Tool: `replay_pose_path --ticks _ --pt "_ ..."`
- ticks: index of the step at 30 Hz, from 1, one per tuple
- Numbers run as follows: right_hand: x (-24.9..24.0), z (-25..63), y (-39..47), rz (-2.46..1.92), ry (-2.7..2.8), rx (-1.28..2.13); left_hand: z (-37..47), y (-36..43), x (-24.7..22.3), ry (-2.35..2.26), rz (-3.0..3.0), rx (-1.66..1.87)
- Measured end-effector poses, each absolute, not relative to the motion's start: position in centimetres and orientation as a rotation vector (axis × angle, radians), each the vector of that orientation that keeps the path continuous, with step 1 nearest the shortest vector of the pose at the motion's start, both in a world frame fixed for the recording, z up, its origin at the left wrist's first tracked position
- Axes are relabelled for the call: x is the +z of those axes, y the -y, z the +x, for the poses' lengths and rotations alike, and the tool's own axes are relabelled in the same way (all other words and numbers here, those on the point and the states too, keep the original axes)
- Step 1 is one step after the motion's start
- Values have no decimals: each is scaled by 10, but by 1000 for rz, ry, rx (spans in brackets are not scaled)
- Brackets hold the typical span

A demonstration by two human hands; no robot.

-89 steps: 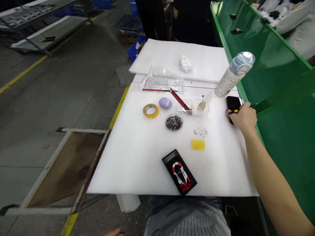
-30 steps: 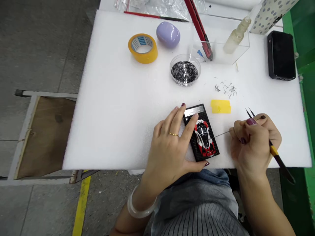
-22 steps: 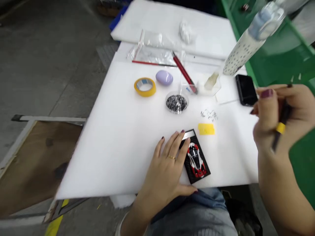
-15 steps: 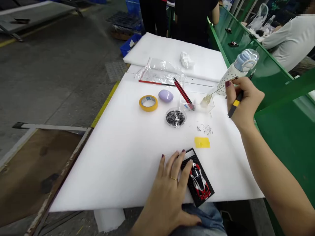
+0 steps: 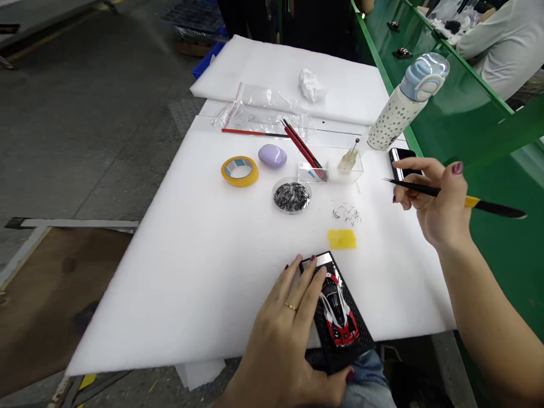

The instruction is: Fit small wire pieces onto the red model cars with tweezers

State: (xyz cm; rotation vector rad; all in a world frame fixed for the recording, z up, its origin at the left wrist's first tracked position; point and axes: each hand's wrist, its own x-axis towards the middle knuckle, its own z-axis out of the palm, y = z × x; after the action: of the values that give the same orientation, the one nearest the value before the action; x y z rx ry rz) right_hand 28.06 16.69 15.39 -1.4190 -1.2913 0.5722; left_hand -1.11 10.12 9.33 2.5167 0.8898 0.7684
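Pin [image 5: 357, 141] now standing in the small bottle [image 5: 348, 161], tweezers [image 5: 425, 188] aimed left, model car [image 5: 339, 311] under the left hand [image 5: 283, 326]

At left on the white worktop [image 5: 204, 255], roll of orange tape [image 5: 239, 171] lying flat, lilac egg-shaped piece [image 5: 272, 156] just beyond, both unmoved. Next, left hand spread over the black base [image 5: 342, 356] as half a second ago: fingertips on its far part, thumb at its near end, base held between. Model car on top of base, at the worktop's near edge, just right of the fingers; near end of base now farther out past that edge. Long axis of car in line with base, slanting from far left to near right; one end toward the silver plate [image 5: 322, 259], broad red end toward the person. Cannot tell front from rear. Farther back, round dish [image 5: 292, 195] of short dark slivers; beyond, red cutter [image 5: 304, 146] leaning in the clear tray [image 5: 332, 177]. Rightward, yellow tape piece [image 5: 341, 239] with loose slivers [image 5: 346, 214] behind. In the tray, small bottle with pin, dark head up: let go since last frame, when pinched at the bottle's mouth. Then spotted flask [image 5: 397, 113] and phone [image 5: 403, 153], partly behind the right hand [image 5: 446, 207]. Right grip closed round the tweezers, earlier tucked back, now with tips leftward above the worktop; cannot tell any gap between tips
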Motion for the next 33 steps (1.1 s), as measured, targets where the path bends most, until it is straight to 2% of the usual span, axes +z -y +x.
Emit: replay_pose_path --ticks 9,14,33 --pt "123 286 -174 -1562 1307 792 -1 -106 87 -1000 2201 912" --pt "113 273 -181 -1599 1164 888 3 -106 76 -1078 2134 879" --pt "104 257 -180 -1755 1267 680 15 -102 81 -1160 2022 921"
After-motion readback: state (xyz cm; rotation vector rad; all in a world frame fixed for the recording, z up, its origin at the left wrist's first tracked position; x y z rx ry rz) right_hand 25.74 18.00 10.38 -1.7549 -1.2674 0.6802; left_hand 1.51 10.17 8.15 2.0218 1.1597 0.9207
